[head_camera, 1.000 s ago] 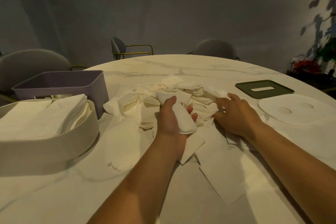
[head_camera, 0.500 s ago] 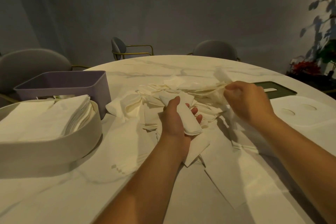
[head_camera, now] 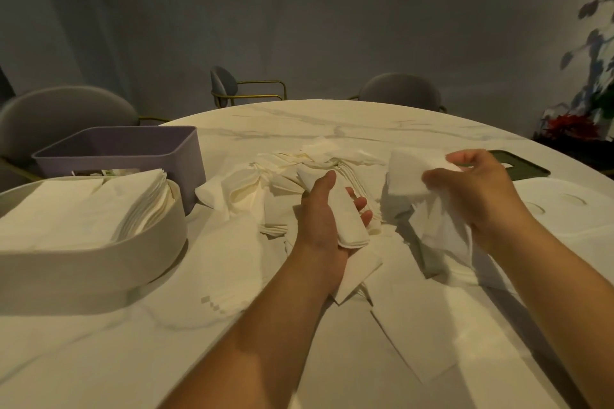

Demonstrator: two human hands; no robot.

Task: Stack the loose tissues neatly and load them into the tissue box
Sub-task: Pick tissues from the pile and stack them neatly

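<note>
Left hand [head_camera: 327, 219]: palm up, fingers curling round a folded tissue bundle [head_camera: 347, 219], keeping the same grip as a second ago.
Right hand [head_camera: 478, 191]: pinching a loose sheet [head_camera: 410, 176] and holding it clear of the pile; a second ago it was resting flat on the pile.
Cream tissue box [head_camera: 99, 259]: sitting at far left, neat stack [head_camera: 76, 209] lying inside, unchanged.
Purple box [head_camera: 133, 151]: standing just behind it.
Loose pile [head_camera: 292, 173]: spreading over the middle of the table [head_camera: 99, 359].
Green lid [head_camera: 525, 171]: lying at right, partly hidden behind the right hand.
</note>
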